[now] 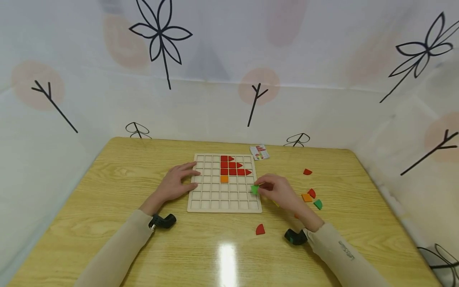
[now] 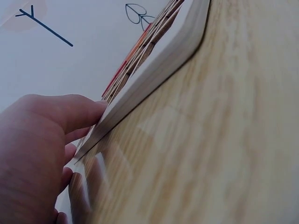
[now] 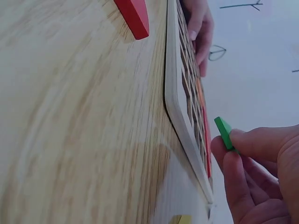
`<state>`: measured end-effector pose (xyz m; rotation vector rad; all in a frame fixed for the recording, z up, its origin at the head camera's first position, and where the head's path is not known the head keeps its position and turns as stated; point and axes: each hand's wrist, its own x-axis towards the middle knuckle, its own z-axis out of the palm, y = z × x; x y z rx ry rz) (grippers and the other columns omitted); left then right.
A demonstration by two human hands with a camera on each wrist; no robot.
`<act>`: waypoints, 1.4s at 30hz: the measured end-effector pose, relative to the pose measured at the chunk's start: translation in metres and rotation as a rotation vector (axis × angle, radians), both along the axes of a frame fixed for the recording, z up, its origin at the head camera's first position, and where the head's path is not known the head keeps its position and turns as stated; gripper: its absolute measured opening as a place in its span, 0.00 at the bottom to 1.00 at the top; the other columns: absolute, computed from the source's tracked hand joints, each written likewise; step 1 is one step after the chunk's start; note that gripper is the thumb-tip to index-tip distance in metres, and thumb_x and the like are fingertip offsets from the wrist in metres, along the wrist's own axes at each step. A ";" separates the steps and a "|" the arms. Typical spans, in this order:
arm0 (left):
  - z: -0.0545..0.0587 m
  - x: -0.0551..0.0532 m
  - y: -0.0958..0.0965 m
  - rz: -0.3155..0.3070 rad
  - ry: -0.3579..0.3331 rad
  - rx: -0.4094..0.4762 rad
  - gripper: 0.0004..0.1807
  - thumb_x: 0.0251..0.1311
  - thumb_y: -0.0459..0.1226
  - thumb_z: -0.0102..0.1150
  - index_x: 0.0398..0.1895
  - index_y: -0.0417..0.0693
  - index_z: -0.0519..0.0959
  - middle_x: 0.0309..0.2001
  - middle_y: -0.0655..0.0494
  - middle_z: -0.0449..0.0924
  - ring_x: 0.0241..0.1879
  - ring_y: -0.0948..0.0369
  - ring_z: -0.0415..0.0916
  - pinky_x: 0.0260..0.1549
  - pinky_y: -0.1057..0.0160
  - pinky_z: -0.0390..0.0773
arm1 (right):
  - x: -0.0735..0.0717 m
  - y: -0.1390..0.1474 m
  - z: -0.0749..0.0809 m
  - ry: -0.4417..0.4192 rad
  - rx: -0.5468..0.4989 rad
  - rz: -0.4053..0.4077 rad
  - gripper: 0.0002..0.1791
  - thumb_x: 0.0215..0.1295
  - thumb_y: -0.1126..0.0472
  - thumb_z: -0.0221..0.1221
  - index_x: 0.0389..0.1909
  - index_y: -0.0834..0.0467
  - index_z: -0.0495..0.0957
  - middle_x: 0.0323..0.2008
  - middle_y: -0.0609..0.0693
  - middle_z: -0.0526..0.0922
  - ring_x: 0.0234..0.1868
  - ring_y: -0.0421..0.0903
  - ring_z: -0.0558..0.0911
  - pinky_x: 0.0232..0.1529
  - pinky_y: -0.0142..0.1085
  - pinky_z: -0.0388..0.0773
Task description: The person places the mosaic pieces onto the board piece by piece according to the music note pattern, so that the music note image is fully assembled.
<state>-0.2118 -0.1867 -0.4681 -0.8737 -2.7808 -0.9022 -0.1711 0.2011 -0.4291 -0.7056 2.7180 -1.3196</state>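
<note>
While your left hand point(image 1: 175, 182) rests on the left edge of the board point(image 1: 224, 211), its fingers loosely spread, your right hand point(image 1: 281, 193) pinches a bright green piece point(image 1: 254, 189) between thumb and fingers, near the board's right edge. On the board sit 3 rows of red blocks point(image 1: 232, 172), each ending in a triangle, with 1 orange square point(image 1: 224, 179) just below. A small card point(image 1: 259, 152) lies at the far right corner. Right of your board, 2 red wedges point(image 1: 311, 193) lie on the table point(image 1: 150, 255); 1 dark green wedge point(image 1: 318, 204) lies near them.
</note>
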 end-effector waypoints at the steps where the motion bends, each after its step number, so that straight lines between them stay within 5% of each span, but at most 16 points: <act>1: 0.000 0.000 0.000 0.000 0.000 -0.003 0.22 0.64 0.47 0.63 0.60 0.52 0.81 0.73 0.50 0.63 0.70 0.44 0.59 0.68 0.39 0.54 | 0.000 -0.002 0.000 0.004 -0.005 0.004 0.10 0.61 0.71 0.67 0.43 0.58 0.85 0.44 0.50 0.84 0.42 0.44 0.84 0.43 0.34 0.82; 17: 0.002 0.000 0.000 0.004 -0.006 -0.003 0.22 0.65 0.47 0.63 0.60 0.51 0.81 0.74 0.50 0.62 0.70 0.44 0.59 0.68 0.40 0.53 | -0.010 -0.031 0.005 0.005 -0.027 0.026 0.13 0.59 0.71 0.68 0.46 0.61 0.84 0.45 0.52 0.82 0.43 0.47 0.85 0.45 0.34 0.83; 27: -0.002 -0.002 -0.002 0.003 0.003 -0.006 0.22 0.65 0.47 0.64 0.60 0.51 0.81 0.74 0.51 0.62 0.70 0.45 0.59 0.68 0.40 0.54 | -0.018 -0.055 0.003 -0.078 -0.036 0.075 0.13 0.61 0.70 0.67 0.48 0.63 0.83 0.46 0.54 0.84 0.44 0.48 0.86 0.45 0.37 0.83; 34: -0.002 -0.002 -0.002 0.000 0.001 -0.003 0.22 0.64 0.46 0.64 0.60 0.51 0.81 0.73 0.51 0.63 0.70 0.44 0.60 0.68 0.39 0.54 | -0.022 -0.069 -0.006 -0.062 0.016 0.134 0.10 0.61 0.67 0.68 0.44 0.60 0.86 0.41 0.50 0.85 0.40 0.42 0.84 0.43 0.34 0.81; 42: -0.002 -0.002 -0.001 -0.001 0.002 0.000 0.22 0.64 0.46 0.64 0.60 0.52 0.81 0.73 0.51 0.63 0.70 0.44 0.60 0.68 0.39 0.54 | -0.026 -0.077 -0.007 -0.111 0.041 0.103 0.08 0.60 0.65 0.69 0.41 0.57 0.86 0.34 0.44 0.83 0.35 0.41 0.80 0.38 0.35 0.79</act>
